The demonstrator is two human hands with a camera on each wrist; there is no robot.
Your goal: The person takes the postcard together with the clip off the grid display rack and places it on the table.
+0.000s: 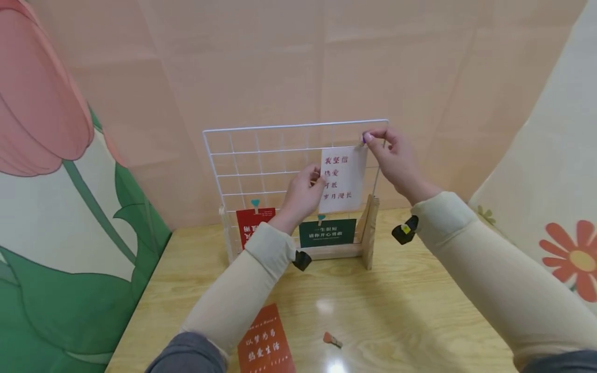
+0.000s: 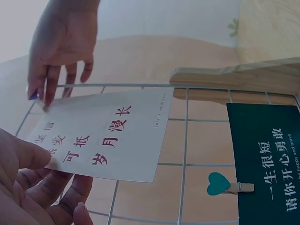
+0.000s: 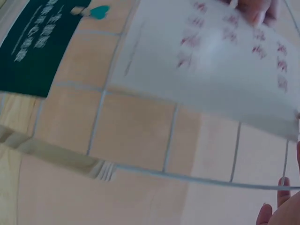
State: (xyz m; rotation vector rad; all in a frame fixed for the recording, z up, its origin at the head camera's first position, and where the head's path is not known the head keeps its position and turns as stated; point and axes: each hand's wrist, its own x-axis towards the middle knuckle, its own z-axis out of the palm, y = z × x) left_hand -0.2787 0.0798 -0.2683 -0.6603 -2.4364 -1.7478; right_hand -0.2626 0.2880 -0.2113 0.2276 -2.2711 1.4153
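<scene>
A white card (image 1: 347, 178) with red characters is held up against the white wire grid (image 1: 261, 153). My left hand (image 1: 304, 194) pinches its left edge between thumb and fingers. At the card's top right corner my right hand (image 1: 395, 158) pinches a small clip with a purple top (image 1: 364, 139), mostly covered by the fingertips. Lower on the grid, a green card (image 1: 328, 233) hangs from a wooden clip with a teal heart (image 2: 218, 184). A red card (image 1: 252, 220), partly behind my left forearm, hangs from another teal heart clip (image 1: 255, 203).
The grid stands in a wooden base (image 1: 336, 252) on the wood-grain table (image 1: 410, 305). In front lie an orange-red card (image 1: 267, 342), partly behind my left sleeve, and a small clip with an orange-red top (image 1: 332, 340). A peach backdrop (image 1: 261, 62) hangs behind.
</scene>
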